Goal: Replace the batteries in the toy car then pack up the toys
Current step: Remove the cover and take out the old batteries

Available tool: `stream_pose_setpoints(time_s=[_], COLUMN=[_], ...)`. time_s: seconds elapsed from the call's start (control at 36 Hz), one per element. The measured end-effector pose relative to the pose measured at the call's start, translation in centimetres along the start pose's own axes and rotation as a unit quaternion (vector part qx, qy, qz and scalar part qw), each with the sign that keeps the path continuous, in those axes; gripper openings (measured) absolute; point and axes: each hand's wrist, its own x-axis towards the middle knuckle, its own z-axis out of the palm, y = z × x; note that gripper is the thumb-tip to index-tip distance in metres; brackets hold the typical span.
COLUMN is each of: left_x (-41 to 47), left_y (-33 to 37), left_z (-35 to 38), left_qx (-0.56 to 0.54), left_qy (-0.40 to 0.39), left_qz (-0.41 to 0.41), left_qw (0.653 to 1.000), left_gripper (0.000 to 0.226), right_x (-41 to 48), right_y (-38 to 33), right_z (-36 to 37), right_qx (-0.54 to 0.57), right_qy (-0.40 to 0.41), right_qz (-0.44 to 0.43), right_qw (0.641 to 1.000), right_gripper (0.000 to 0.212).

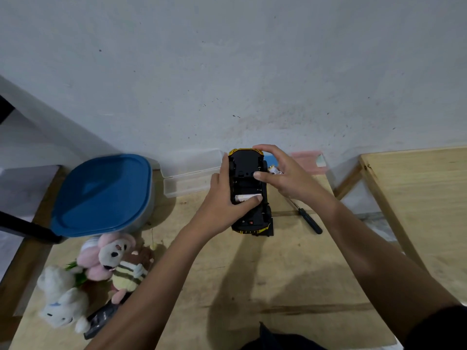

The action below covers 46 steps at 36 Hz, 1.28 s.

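A yellow toy car (pixel 249 183) is held upside down above the wooden table (pixel 265 286), its black underside facing me. Its battery bay is uncovered, and a white battery (pixel 244 197) lies in it. My left hand (pixel 225 200) grips the car's left side, thumb pressing on that battery. My right hand (pixel 283 173) holds the car's front right, thumb on the underside, and also keeps a pale battery (pixel 274 170) tucked in its fingers. A black screwdriver (pixel 307 219) lies on the table to the right of the car. A black flat piece (pixel 268 229) rests under the car's near end.
A grey tub with a blue lid (pixel 103 195) stands at the back left. Several plush toys (pixel 101 271) and a black remote (pixel 101 317) lie at the front left. A clear box (pixel 189 178) and a pink-lidded box (pixel 309 160) sit against the wall. A second wooden table (pixel 424 210) stands on the right.
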Motion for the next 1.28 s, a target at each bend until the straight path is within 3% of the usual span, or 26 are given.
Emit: stream_pose_setpoints(time_s=[0.25,0.36,0.47,0.58,0.69,1.0,1.28], left_x=[-0.4,-0.2,-0.2,0.2,0.7,1.1,1.2], left_y=[0.3,0.6,0.5,0.1,0.4,0.7,0.5], left_z=[-1.2,-1.3,-1.1,-1.2,-1.4,-1.8,-1.4], left_qx=[-0.099,-0.118,-0.120,-0.119,-0.133,-0.138,-0.146], left_qy=[-0.115,-0.082,-0.031,0.044,0.084,0.116,0.103], left_qz=[0.050,0.049,0.064,0.066,0.073,0.093,0.097], left_qw=[0.987,0.988,0.990,0.990,0.985,0.979,0.979], left_gripper=[0.134,0.137,0.133,0.134,0.135,0.135,0.133], right_x=[-0.5,-0.1,0.1,-0.7,-1.1,-0.5,-0.5], right_y=[-2.2,-2.8,-2.7,-2.0,-1.1,-1.6,-1.3], right_z=[-1.3,-1.1,-1.0,0.0,1.3,1.7,1.3], right_qx=[0.023,-0.006,-0.048,-0.047,-0.057,-0.095,-0.017], right_qy=[0.005,0.011,0.070,0.127,0.109,0.097,0.071], right_qz=[-0.024,-0.026,-0.013,-0.071,-0.074,-0.115,-0.142], right_qw=[0.999,1.000,0.996,0.988,0.990,0.984,0.987], right_gripper=[0.050,0.055,0.055,0.044,0.035,0.032,0.027])
